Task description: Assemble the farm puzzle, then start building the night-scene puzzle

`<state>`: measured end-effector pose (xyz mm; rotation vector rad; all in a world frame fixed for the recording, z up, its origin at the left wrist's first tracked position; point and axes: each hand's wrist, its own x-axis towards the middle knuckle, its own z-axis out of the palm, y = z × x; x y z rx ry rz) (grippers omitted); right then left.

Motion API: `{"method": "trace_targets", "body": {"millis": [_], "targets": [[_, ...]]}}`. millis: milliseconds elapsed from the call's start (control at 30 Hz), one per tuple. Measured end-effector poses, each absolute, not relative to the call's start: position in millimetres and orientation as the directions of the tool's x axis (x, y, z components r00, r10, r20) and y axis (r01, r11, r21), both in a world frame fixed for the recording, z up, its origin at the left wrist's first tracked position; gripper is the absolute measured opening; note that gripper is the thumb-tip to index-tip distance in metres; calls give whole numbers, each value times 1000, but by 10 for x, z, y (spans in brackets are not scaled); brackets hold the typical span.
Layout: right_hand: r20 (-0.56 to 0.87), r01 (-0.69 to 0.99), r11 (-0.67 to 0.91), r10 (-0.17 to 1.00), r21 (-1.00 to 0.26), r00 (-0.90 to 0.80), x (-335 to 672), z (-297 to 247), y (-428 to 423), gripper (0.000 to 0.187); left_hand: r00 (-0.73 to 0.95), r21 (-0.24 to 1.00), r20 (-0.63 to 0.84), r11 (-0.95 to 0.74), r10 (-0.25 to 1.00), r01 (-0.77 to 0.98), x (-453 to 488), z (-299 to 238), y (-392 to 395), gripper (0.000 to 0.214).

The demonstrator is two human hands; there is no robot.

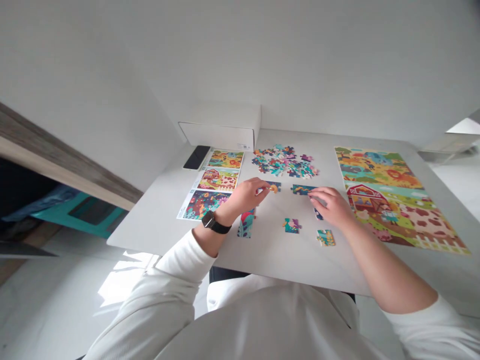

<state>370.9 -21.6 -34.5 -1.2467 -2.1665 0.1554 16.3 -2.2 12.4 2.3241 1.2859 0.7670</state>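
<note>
Table [157, 234] layout, taken from the hands. Left of left hand [247, 196]: picture sheet [202, 181]; phone [196, 157] past its far end, box [221, 135] behind. Near side of left hand: joined strip [245, 226]. Beyond both hands, between them: piece heap [279, 161]. At right hand [330, 204] fingertips, leftward: far strip [300, 190]. Nearer the body: 2 small sections [291, 225]. Right of right hand: large picture [397, 202].

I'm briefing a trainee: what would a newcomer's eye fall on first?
Probably the large, bright lion and farm picture, on the right of the white table. Next, the multicoloured heap of small jigsaw pieces near the back, with the bare left hand and right hand in front.
</note>
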Motion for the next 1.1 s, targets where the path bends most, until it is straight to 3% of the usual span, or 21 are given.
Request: {"method": "trace_targets", "body": {"millis": [467, 1100], "targets": [[456, 744, 540, 818, -394, -352, 3724, -360, -213, 29, 399, 511, 246, -468, 883, 721, 57, -19, 64, 29], [465, 774, 537, 809, -336, -360, 3808, -500, -169, 30, 474, 448, 275, -547, 837, 707, 78, -141, 107, 28]]}}
